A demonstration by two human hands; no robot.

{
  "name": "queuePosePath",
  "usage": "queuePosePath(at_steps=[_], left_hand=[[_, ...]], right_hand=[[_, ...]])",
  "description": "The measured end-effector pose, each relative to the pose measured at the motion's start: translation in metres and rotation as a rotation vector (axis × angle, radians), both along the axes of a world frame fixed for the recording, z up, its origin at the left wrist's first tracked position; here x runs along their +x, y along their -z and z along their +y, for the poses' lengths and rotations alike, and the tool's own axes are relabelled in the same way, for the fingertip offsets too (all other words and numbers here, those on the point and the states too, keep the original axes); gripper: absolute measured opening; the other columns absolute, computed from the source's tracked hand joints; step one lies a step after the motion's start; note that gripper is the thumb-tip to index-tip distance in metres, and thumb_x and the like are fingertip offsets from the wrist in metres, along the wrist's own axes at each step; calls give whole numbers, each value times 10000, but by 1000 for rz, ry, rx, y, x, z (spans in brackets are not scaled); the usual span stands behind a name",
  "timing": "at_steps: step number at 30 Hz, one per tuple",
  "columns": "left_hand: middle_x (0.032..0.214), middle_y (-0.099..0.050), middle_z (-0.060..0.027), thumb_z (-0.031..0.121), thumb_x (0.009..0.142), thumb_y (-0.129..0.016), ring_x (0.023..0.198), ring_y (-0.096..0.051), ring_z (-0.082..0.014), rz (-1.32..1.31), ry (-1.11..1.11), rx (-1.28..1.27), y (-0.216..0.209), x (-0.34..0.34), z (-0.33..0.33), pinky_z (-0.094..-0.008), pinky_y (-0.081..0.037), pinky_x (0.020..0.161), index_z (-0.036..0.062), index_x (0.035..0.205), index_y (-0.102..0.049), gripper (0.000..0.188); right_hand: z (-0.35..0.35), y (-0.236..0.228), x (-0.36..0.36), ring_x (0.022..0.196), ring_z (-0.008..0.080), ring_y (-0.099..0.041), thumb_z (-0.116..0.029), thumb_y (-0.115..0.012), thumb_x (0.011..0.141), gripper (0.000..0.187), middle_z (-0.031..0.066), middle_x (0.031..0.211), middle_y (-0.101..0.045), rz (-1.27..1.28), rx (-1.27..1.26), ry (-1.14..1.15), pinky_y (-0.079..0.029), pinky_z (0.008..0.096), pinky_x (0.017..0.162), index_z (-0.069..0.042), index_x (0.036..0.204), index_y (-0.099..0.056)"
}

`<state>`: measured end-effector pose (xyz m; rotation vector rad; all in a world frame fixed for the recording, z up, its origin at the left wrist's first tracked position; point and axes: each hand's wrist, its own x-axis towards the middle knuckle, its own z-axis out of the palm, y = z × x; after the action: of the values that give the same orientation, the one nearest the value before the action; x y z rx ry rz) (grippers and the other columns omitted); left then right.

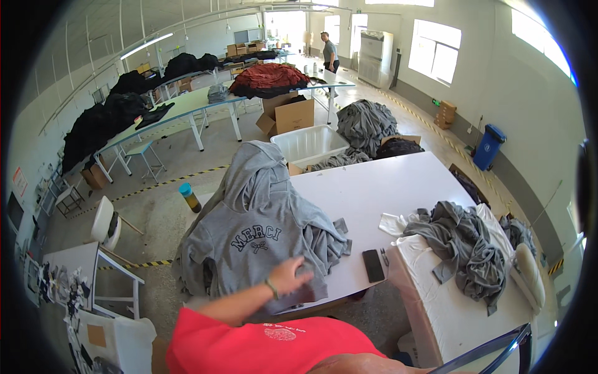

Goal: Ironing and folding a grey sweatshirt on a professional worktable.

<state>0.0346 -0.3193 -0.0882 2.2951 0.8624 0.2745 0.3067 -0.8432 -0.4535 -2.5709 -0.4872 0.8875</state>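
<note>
A grey hooded sweatshirt (258, 215) with dark lettering and a small bow motif on it lies front up, its hood toward the far side. Other grey garments show beneath and beside it, over the left end of the white table (367, 199). My left hand (291, 277), with a band at the wrist, reaches across the lower part of the sweatshirt. Its fingers are apart and nothing shows in them; whether they touch the cloth I cannot tell. My right hand is out of view. A black phone (374, 265) lies to the right of the left hand.
Rumpled grey garments (464, 249) lie on a white-covered board (436, 315) at the right. A bottle with a blue lid (189, 197) stands left of the sweatshirt. Beyond the table are a white tub (310, 143) and a heap of grey clothes (367, 124). A person (329, 53) stands far back.
</note>
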Motion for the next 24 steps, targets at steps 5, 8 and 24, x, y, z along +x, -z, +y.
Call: queuePosePath(at_steps=[5,8,24], left_hand=[[844,-726,-61,445,963,-683,668,-695,-197,-323,-73,-135,-171,86,258,-379,-568,585,-7,1593,-227,899],[1370,-632,-265,486,943,-625,1221,-654,-391,-387,-605,461,-315,117,300,-511,-521,1030,55,1631,-207,914],[939,-739,-75,391,921,-764,835,-688,-167,-55,680,-229,-28,142,2,-336,-570,736,11,1511,-431,776]], right_hand=[[78,-41,47,806,320,-773,-309,-774,821,404,215,844,-768,-50,67,-90,-596,430,722,78,937,-770],[80,-61,40,815,321,-773,-314,-775,818,410,218,849,-768,-45,57,-62,-595,430,731,78,938,-770],[83,-43,-8,863,325,-774,-338,-777,800,442,235,879,-768,86,35,101,-589,432,778,80,942,-771]])
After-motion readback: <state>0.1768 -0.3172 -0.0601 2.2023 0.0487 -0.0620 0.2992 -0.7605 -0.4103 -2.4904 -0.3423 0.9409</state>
